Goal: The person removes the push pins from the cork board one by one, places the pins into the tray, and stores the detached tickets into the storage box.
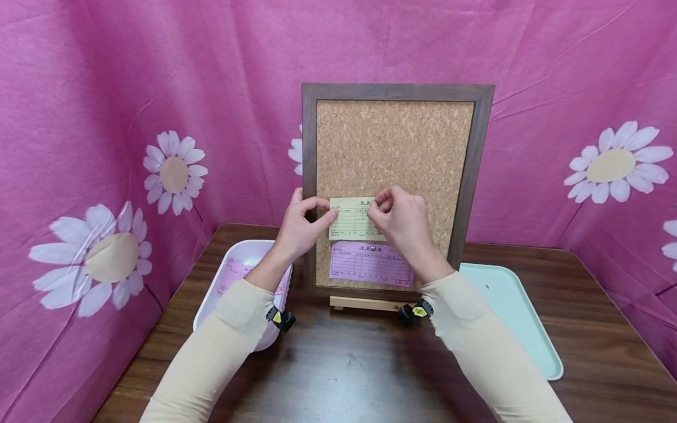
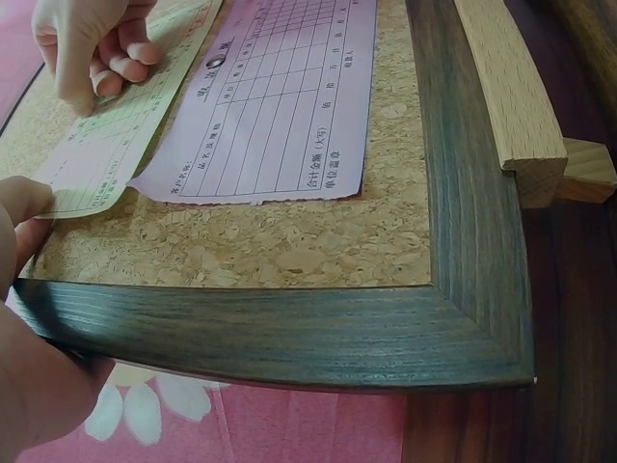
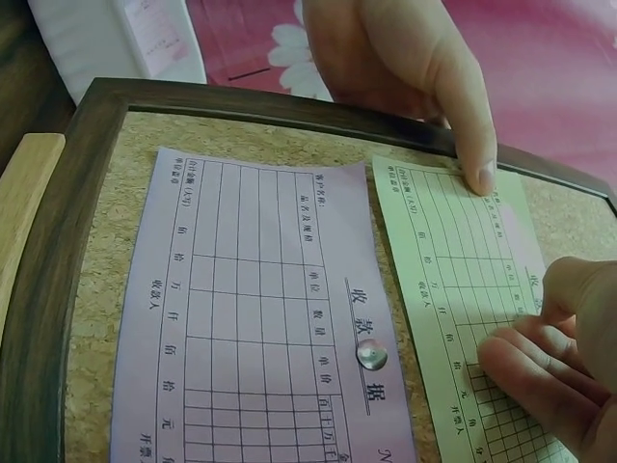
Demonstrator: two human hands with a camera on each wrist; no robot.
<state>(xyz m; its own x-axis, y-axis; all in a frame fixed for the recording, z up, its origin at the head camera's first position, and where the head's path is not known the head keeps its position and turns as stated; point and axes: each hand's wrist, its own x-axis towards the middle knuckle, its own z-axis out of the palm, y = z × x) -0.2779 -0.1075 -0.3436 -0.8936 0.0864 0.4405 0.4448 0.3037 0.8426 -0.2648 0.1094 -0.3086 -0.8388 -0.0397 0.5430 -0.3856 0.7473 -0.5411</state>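
A pale yellow-green receipt slip lies against the framed corkboard, just above a purple receipt slip. My left hand pinches the yellow-green slip's left edge between thumb and index finger, with other fingers beyond the frame's left side. At the upper middle of the same slip, my right hand has its fingers curled and its fingertips brought together close on the paper. What sits between those fingertips is hidden. A shiny round-headed pushpin holds the purple slip at its top middle.
The corkboard leans on a light wooden easel. Left of it stands a white bin with pink slips inside. A mint-green tray with a tiny item lies to the right on the brown table. Pink cloth hangs behind.
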